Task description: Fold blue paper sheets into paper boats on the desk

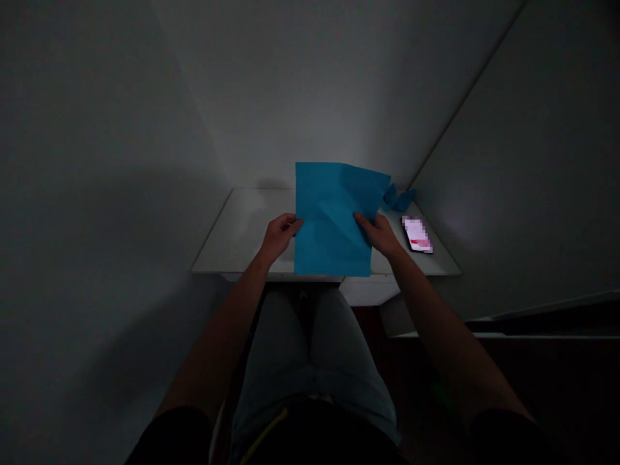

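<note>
A blue sheet of paper (329, 226) is held up over the white desk, bent and lightly creased across its middle. At its left edge my left hand (281, 234) pinches it, thumb in front and fingers behind. My right hand (380, 232) grips the right side, its thumb lying on the front face and the other fingers hidden behind the sheet. Just past the sheet's right edge sits a folded blue paper piece (398, 197), partly covered by the sheet.
A phone with a lit screen (417, 234) lies on the right part of the white desk (227, 239). Grey walls close in the desk at the back and both sides. A drawer front (368, 290) shows below the desk's front edge. The room is dim.
</note>
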`<state>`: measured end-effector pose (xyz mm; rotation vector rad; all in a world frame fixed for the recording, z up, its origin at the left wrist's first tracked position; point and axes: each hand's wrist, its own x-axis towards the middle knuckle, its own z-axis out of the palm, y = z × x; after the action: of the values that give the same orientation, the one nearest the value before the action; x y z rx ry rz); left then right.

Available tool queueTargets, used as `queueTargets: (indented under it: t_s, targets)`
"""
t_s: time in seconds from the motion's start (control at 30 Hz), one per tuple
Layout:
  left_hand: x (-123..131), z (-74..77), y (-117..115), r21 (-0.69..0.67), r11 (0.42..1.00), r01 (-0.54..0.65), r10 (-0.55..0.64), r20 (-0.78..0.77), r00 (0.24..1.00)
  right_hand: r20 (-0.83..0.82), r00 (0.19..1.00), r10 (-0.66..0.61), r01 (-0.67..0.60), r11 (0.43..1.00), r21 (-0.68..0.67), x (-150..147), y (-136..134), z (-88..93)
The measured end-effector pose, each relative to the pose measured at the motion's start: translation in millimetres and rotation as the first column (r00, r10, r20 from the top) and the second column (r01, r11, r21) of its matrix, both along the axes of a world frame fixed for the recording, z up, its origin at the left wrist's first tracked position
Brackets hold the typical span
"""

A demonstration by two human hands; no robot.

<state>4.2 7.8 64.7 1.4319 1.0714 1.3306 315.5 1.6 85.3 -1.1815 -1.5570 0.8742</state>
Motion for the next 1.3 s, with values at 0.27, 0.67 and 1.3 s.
queueTargets:
  t_s: [0.27, 0.67, 1.3]
  targets:
    - [1.6, -65.3, 0.8, -0.118, 0.992, -0.043, 0.043, -0.002, 0.999, -0.093, 0.994, 0.056, -0.064, 0.994, -0.089, 2.2, -3.1, -79.3]
    - [-4.9, -83.5, -5.0, -0.105, 0.992, -0.076, 0.063, -0.122, 0.990, -0.028, 0.998, -0.058, 0.054, 0.990, -0.130, 11.5, -4.0, -108.3]
    - [6.2, -93.7, -10.1, 0.161, 0.967, -0.197, 0.243, -0.356, 0.902, 0.278, 0.960, -0.028, -0.021, 0.985, 0.171, -20.8, -1.5, -120.9]
